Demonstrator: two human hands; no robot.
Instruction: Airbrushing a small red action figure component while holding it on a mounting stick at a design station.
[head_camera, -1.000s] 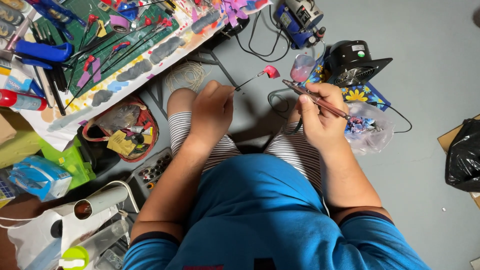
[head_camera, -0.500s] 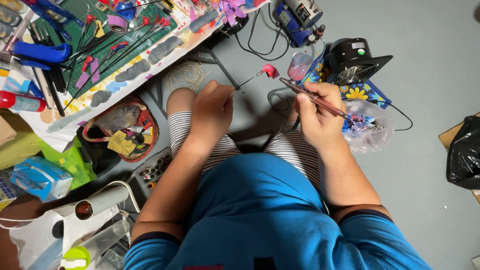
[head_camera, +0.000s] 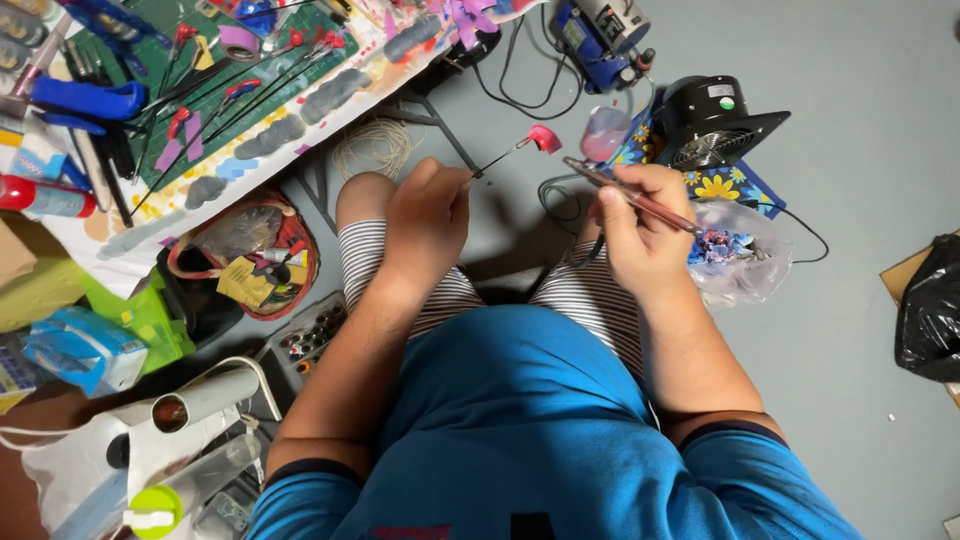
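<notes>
View: looking straight down on a seated person in a blue shirt (head_camera: 520, 420) and striped shorts, above a grey floor (head_camera: 860, 140).
Left hand: the left hand (head_camera: 425, 215) is clenched around the lower end of a thin stick (head_camera: 497, 158), held over the left knee.
Stick: it slants up and to the right, with a small pink piece (head_camera: 545, 138) on its tip, out in front of both hands.
Right hand: the right hand (head_camera: 645, 225) grips an airbrush (head_camera: 625, 192) like a pen, nozzle aimed at the pink piece, just short of it.
Floor near the right hand: a clear plastic bag (head_camera: 745, 255) of small coloured bits touches the wrist; a black fan box (head_camera: 715, 125) sits beyond it.
Bench: its paint-spattered edge (head_camera: 330, 95) crosses the upper left, with a green cutting mat (head_camera: 150, 85) holding more clip sticks.
</notes>
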